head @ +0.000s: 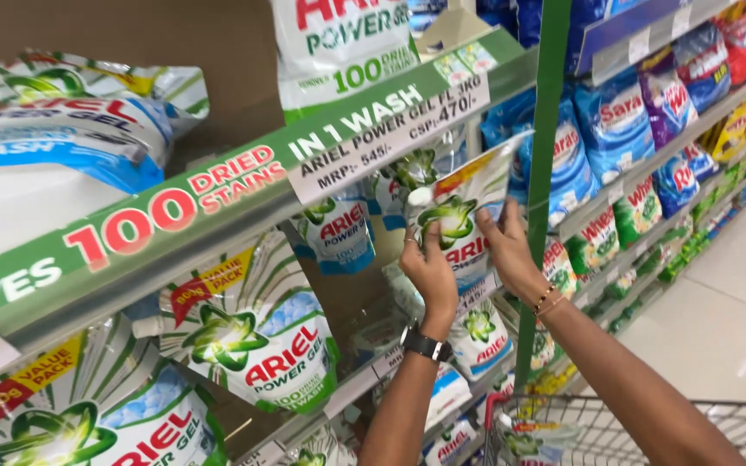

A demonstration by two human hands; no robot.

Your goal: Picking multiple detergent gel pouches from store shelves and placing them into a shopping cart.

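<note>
Both hands grip one white and green soap pouch (pixel 459 226) from below, left hand (pixel 429 272) and right hand (pixel 508 250) equally close, its long side tilted upright just under the green shelf edge (pixel 218 194).

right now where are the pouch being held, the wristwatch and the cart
detergent pouch (pixel 459 216), head view, on its green swirl front
wristwatch (pixel 426 345), head view, on the black band at the left wrist
shopping cart (pixel 615 431), head view, on its wire basket
</note>
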